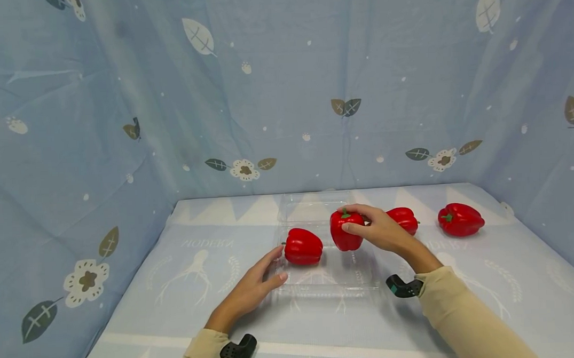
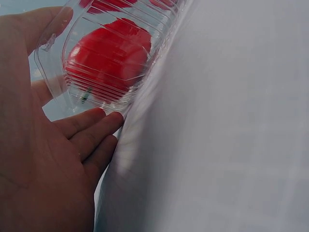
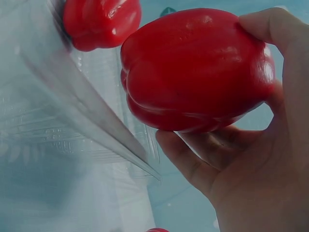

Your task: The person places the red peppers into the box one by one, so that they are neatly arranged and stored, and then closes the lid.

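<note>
A clear plastic clamshell box (image 1: 330,288) lies on the table with its lid folded back. In its left part lies a red bell pepper (image 1: 303,246) on its side, the stem toward the left; the left wrist view shows this pepper (image 2: 111,60) through the ribbed wall. My left hand (image 1: 248,290) rests against the box's left side, its fingers fairly straight and the thumb at the front rim. Above the right part of the box my right hand (image 1: 383,231) grips another red bell pepper (image 1: 346,235), stem up, between thumb and fingers.
Right of the box, one more red pepper (image 1: 404,220) sits partly hidden behind my right hand. A further red pepper (image 1: 460,219) lies farther right on the patterned tablecloth (image 1: 196,300). A blue printed curtain (image 1: 283,93) surrounds the table at the back and sides.
</note>
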A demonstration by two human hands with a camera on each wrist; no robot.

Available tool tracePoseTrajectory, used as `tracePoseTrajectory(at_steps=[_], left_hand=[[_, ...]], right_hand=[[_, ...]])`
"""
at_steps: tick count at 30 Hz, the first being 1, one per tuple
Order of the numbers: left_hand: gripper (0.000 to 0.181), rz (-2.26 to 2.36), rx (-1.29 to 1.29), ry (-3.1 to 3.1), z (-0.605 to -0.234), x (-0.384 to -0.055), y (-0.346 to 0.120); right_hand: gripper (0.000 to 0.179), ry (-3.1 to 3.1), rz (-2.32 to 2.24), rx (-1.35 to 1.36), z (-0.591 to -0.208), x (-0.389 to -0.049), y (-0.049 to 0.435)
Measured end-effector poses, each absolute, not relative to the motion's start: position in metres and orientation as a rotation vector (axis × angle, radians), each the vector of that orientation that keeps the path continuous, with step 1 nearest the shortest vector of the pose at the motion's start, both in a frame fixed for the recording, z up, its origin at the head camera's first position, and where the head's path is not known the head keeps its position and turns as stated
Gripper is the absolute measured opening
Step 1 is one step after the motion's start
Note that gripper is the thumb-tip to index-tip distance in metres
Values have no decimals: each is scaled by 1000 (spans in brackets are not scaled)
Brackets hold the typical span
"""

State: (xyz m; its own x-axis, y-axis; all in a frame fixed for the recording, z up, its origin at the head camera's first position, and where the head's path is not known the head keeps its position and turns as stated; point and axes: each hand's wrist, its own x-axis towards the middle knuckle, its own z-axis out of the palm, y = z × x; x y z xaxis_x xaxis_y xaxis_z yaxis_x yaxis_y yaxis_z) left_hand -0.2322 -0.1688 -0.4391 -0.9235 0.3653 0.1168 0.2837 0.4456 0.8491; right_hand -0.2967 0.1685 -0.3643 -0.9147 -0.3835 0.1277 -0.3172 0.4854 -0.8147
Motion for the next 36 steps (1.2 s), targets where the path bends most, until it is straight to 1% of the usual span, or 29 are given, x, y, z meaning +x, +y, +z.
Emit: tracePoseTrajectory(at_steps=[8,16,27,32,36], left_hand=[[67,1494,608,2606,-439,-233,-168],[66,1493,612,2610,-439,-232,-169],[66,1493,603,2612,-440,-232,-168],[66,1500,609,2603,-439,-232,-169],[67,1498,622,2603,-439,-232,-169]], right_hand=[[53,2652,-1377,-646,-366,-299,166],[57,2620,-1351,-700,-368,-299,165],[67,2656,-1238,-804,-366,-299,160],[75,2708,-1192,-758,-365,-300,157],[76,2726,-1145,-733,-362,-299,153]])
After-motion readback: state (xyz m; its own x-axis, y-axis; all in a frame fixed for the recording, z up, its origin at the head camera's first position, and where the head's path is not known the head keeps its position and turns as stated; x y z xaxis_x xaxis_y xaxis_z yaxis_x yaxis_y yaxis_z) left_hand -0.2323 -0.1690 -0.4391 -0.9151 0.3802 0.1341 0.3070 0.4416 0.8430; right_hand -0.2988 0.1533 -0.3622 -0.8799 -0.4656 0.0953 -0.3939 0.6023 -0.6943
